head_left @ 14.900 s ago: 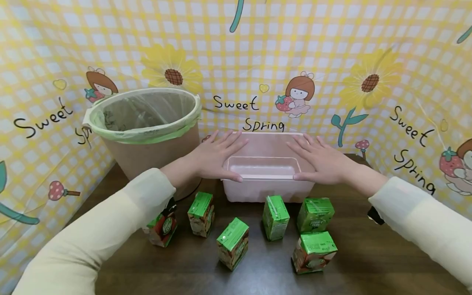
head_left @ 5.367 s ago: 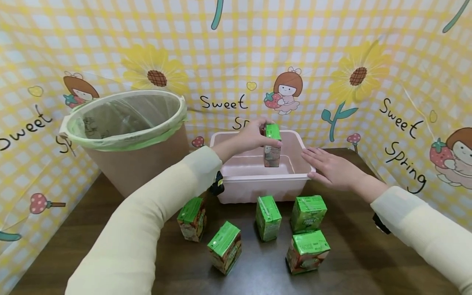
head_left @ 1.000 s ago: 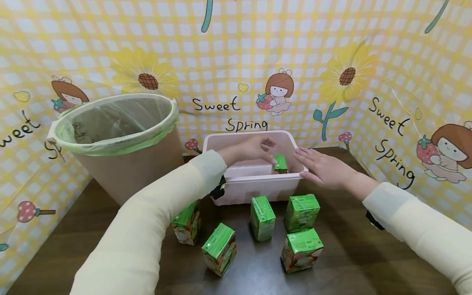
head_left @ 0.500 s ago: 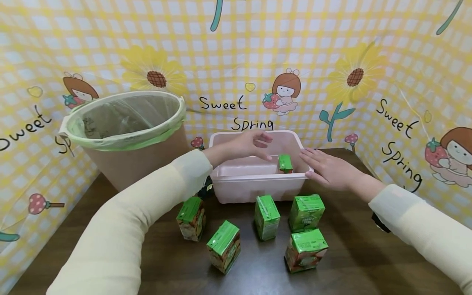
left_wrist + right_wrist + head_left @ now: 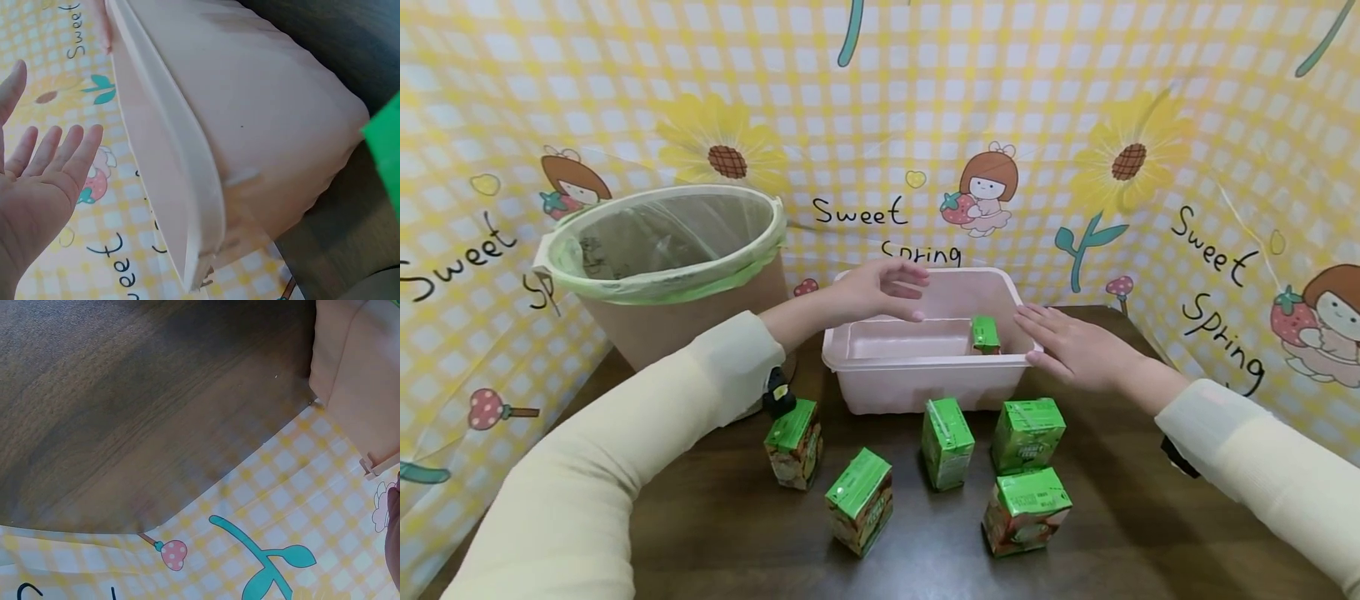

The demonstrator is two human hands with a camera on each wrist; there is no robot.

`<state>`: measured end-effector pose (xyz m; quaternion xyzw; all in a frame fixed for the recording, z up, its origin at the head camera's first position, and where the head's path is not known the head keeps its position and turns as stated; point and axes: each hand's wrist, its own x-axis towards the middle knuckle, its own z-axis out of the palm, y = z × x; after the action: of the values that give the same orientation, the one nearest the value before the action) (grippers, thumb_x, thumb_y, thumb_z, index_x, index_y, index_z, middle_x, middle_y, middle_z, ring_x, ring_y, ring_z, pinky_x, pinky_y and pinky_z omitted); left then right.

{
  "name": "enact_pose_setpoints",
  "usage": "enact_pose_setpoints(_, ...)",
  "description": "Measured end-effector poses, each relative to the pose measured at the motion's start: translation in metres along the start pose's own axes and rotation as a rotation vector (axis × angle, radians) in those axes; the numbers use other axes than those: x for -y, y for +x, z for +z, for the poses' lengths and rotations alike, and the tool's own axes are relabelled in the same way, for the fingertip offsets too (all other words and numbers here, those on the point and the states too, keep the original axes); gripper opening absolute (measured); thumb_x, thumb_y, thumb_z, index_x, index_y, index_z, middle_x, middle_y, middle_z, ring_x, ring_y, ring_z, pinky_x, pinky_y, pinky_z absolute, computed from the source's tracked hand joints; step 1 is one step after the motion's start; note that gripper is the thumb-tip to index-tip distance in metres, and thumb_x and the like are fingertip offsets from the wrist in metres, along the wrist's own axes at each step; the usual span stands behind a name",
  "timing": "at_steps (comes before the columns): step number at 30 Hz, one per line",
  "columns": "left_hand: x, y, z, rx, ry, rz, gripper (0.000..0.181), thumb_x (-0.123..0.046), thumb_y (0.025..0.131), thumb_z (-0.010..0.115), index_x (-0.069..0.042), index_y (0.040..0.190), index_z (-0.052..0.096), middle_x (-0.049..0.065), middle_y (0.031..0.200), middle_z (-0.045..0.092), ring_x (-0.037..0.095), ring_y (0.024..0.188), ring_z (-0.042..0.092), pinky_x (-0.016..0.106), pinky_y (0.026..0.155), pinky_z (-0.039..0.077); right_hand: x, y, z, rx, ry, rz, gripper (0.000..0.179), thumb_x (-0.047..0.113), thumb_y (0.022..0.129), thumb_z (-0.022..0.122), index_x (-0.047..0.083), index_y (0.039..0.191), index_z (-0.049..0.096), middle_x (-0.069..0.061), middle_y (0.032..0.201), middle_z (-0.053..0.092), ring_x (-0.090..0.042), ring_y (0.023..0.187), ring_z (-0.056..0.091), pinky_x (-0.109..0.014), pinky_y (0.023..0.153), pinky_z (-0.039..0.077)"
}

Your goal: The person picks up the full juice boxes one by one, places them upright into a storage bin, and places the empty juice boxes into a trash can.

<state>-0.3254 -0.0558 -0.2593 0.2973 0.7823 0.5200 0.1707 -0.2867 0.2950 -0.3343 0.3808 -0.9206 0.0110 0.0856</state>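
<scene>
A pale pink plastic bin (image 5: 925,387) stands at the back middle of the table. One green-topped juice box (image 5: 985,333) stands inside, at its right end. My left hand (image 5: 880,292) hovers above the bin's left part, holding nothing; its fingers look loose and spread in the left wrist view, where the palm (image 5: 37,206) shows. My right hand (image 5: 1071,346) rests with straight fingers on the bin's right rim. In the right wrist view only a sliver of that hand appears at the edge. Several more juice boxes (image 5: 947,446) stand upright in front of the bin.
A tall trash can (image 5: 685,329) lined with a thin bag stands left of the bin, under and behind my left forearm. The dark wooden table (image 5: 925,558) meets a yellow checked cloth (image 5: 880,108) at the back and sides. Black wrist cameras sit on both arms.
Earlier, my left hand held a juice box over the bin; that box now stands inside it. The left hand has since drawn back leftward, while the right stays on the rim.
</scene>
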Motion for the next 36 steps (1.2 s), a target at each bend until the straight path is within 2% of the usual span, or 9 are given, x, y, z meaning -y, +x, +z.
enact_pose_setpoints(7,-0.001,-0.028,-0.009,-0.020,-0.038,0.005,0.058,0.002,0.084,0.074,0.001,0.135,0.047,0.010,0.133,0.056,0.027,0.121,0.055,0.037,0.091,0.050,0.000,0.000,0.000,-0.002,0.005,0.001,0.061,0.037,0.104,0.044,-0.003,0.149,0.032,-0.020,0.154,0.029,-0.038,0.142,0.023,-0.050,0.112,0.022)
enact_pose_setpoints(13,-0.004,-0.055,-0.017,-0.008,-0.030,0.030,0.058,-0.001,0.085,0.073,-0.004,0.137,0.048,0.010,0.134,0.056,0.025,0.121,0.056,0.039,0.093,0.049,0.000,-0.001,0.001,0.000,0.003,0.004,0.062,0.038,0.104,0.044,-0.002,0.149,0.032,-0.019,0.155,0.028,-0.035,0.143,0.021,-0.050,0.112,0.022)
enact_pose_setpoints(19,-0.002,-0.078,-0.024,-0.001,-0.061,0.067,0.058,0.002,0.084,0.072,-0.001,0.136,0.047,0.015,0.133,0.055,0.030,0.120,0.056,0.042,0.091,0.050,0.000,-0.001,0.000,0.000,0.003,0.010,0.062,0.037,0.104,0.044,-0.002,0.149,0.031,-0.019,0.155,0.028,-0.035,0.144,0.020,-0.050,0.112,0.022)
enact_pose_setpoints(26,0.001,-0.108,-0.032,0.008,-0.069,0.062,0.061,0.006,0.084,0.070,0.001,0.139,0.044,0.018,0.134,0.054,0.032,0.121,0.055,0.041,0.089,0.051,0.002,0.000,-0.002,0.004,0.005,0.005,0.061,0.037,0.104,0.044,-0.002,0.149,0.031,-0.020,0.155,0.028,-0.036,0.143,0.022,-0.049,0.112,0.022)
enact_pose_setpoints(32,0.009,-0.131,-0.038,0.008,-0.057,0.074,0.062,0.004,0.083,0.072,0.004,0.138,0.043,0.023,0.133,0.053,0.035,0.120,0.055,0.040,0.088,0.052,0.002,0.000,-0.002,0.002,0.001,0.002,0.061,0.036,0.104,0.044,-0.002,0.149,0.031,-0.020,0.154,0.029,-0.035,0.143,0.022,-0.048,0.113,0.022)
enact_pose_setpoints(36,0.020,-0.145,-0.040,-0.007,-0.063,0.063,0.063,0.001,0.083,0.074,0.004,0.138,0.043,0.026,0.134,0.051,0.035,0.119,0.056,0.039,0.088,0.052,0.003,-0.001,-0.001,0.000,0.001,0.006,0.061,0.036,0.104,0.044,-0.003,0.149,0.032,-0.019,0.155,0.028,-0.036,0.143,0.023,-0.048,0.113,0.022)
